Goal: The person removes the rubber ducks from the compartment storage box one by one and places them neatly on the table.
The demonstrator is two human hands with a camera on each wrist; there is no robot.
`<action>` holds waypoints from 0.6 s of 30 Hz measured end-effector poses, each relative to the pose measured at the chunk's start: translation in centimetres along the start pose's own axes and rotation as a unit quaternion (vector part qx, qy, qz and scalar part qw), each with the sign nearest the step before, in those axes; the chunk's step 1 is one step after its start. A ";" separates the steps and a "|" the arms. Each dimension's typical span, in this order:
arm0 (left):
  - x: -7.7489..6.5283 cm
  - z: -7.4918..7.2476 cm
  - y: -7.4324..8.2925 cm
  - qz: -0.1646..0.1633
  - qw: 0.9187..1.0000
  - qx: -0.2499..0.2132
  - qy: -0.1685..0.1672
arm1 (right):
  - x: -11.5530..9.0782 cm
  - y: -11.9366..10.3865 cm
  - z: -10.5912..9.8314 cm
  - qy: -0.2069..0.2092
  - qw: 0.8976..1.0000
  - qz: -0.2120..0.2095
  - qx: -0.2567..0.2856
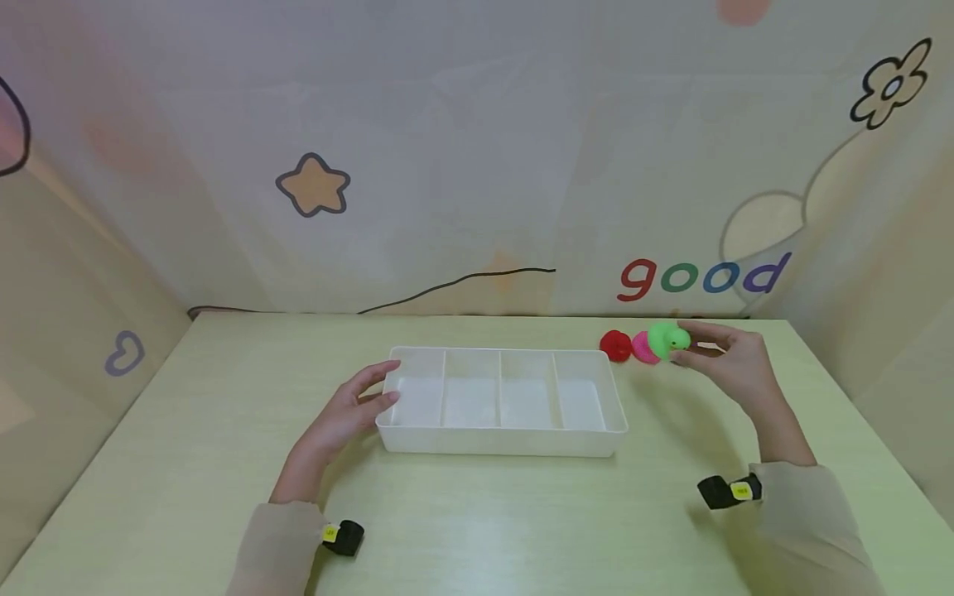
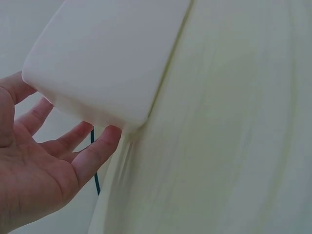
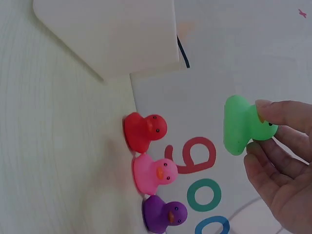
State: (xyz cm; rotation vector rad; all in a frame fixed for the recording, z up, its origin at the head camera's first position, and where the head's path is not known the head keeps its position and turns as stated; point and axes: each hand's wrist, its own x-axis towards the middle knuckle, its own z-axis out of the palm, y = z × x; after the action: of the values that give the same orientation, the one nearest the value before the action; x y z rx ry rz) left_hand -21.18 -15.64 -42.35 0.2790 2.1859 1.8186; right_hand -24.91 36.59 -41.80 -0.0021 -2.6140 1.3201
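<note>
My right hand (image 1: 734, 364) pinches a green rubber duck (image 3: 239, 124) between thumb and fingers, raised above the table. In the right wrist view, a red duck (image 3: 141, 131), a pink duck (image 3: 153, 173) and a purple duck (image 3: 163, 214) stand in a row below it. The head view shows the red duck and part of the pink one; the purple one is hidden there. A white tray (image 1: 499, 442) with several compartments rests on the table. My left hand (image 1: 350, 410) holds its left end, thumb at the rim and fingertips against the end wall (image 2: 97, 114).
The pale wooden table (image 1: 477, 521) ends at a printed cloth backdrop (image 1: 462, 165) just behind the ducks. More cloth hangs along the left and right sides. A small black device (image 1: 344, 538) is strapped to my left wrist, another black device (image 1: 719, 492) to my right.
</note>
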 end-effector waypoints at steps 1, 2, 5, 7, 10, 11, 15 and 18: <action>0.0 0.0 0.0 -0.001 1.000 0.001 0.000 | 0.4 1.0 -0.4 -0.006 1.000 -0.003 0.026; 0.0 0.0 0.0 -0.002 1.000 0.003 0.002 | 1.0 2.5 -0.5 -0.001 1.000 0.000 0.030; 0.0 -0.1 -0.1 -0.002 1.000 0.003 0.001 | 2.1 5.4 -1.2 0.004 0.999 -0.016 0.031; 0.1 -0.1 -0.1 -0.004 1.000 0.005 0.002 | 2.2 5.9 -1.7 0.003 0.999 -0.017 0.038; 0.1 -0.1 -0.2 -0.006 1.000 0.008 0.004 | 1.9 5.4 -2.3 0.007 1.000 -0.001 0.017; 0.1 -0.1 -0.2 -0.006 1.000 0.009 0.004 | 1.5 4.5 -2.6 0.000 1.000 -0.001 0.017; 0.1 -0.2 -0.2 -0.009 1.000 0.010 0.005 | 0.0 0.6 -3.3 0.004 0.999 0.033 0.015; 0.1 -0.2 -0.3 -0.012 1.000 0.011 0.005 | -0.8 -1.3 -3.5 0.015 0.998 0.053 -0.009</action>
State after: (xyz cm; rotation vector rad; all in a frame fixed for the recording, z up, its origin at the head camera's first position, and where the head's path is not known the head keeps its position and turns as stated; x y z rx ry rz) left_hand -21.33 -15.86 -42.58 0.2466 2.2071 1.7891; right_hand -23.36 38.49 -38.87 -0.1636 -2.6324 1.3186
